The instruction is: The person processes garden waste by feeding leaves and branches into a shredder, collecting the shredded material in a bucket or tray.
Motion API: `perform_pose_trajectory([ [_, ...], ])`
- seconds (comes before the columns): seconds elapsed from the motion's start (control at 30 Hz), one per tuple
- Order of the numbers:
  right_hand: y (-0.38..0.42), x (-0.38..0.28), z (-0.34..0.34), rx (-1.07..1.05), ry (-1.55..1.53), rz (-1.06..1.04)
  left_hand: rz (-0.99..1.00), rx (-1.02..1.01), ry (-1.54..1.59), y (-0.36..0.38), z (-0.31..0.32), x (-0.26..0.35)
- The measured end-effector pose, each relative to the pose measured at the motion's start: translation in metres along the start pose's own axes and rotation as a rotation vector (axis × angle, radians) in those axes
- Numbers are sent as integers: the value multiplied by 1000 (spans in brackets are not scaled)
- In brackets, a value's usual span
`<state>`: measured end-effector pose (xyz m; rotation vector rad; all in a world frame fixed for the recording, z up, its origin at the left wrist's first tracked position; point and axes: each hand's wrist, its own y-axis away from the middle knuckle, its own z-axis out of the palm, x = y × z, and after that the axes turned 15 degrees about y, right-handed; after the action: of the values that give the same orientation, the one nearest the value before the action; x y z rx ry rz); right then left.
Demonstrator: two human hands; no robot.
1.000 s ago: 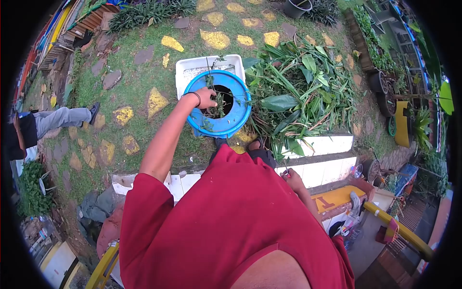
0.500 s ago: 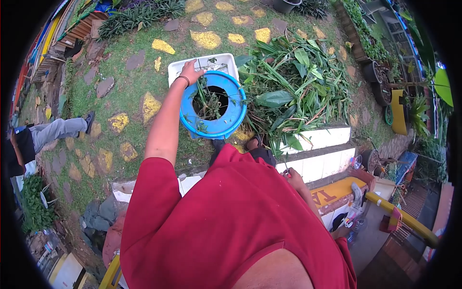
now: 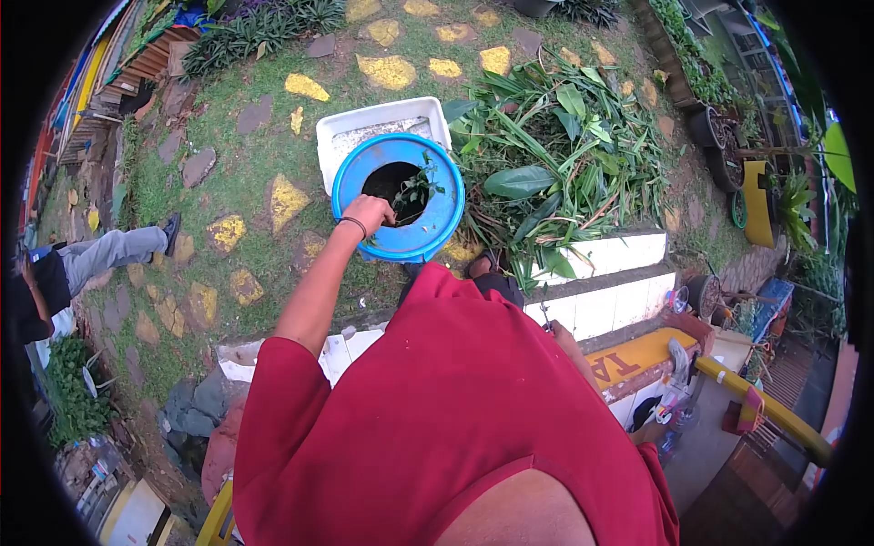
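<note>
My left hand is closed at the near-left edge of the hole in a blue plastic drum. Its fingers pinch a leafy sprig that lies across the opening; the hand hides part of the stem. Low on my right side, my right hand is closed around a thin pointed tool, its grip mostly hidden by the fingers and my shirt. Behind the drum sits a white plastic tray, dirty inside. A big heap of cut leaves lies to the drum's right.
White tiled steps run beside my feet on the right. Yellow-painted stones dot the grass. At far left is another person's leg. Flowerpots stand along the right edge, and a yellow rail is at lower right.
My left hand has come back from the white tray to the drum's opening, closed on the sprig. Plant pieces no longer show in the tray. My right hand stays low at my side.
</note>
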<state>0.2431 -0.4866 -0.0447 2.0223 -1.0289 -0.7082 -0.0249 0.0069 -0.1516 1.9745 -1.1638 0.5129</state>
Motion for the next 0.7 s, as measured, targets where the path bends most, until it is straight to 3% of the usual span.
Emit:
perform_pose_trajectory([
  [0.03, -3, -4, -2, -1, 4, -2, -3, 3, 2, -4, 5, -3],
  [0.1, -12, -11, -4, -33, 2, -44, -266, -85, 161, -14, -4, 21],
  [0.17, -15, -24, -13, 3, 10, -53, -323, -76, 201, -14, -27, 40],
  [0.23, -17, -31, -20, 41, 15, -56, -175, 9, 203, -20, -29, 26],
  [0.37, -22, -30, -23, 109, 31, -93, -267, -99, 128, -5, -60, 37],
  [0.57, -25, -6, 0, 103, 15, -36, -201, 402, 358, 33, -75, 14],
  [0.7, -28, 10, 15, 34, 2, 20, -239, 280, 250, 58, -58, 27],
])
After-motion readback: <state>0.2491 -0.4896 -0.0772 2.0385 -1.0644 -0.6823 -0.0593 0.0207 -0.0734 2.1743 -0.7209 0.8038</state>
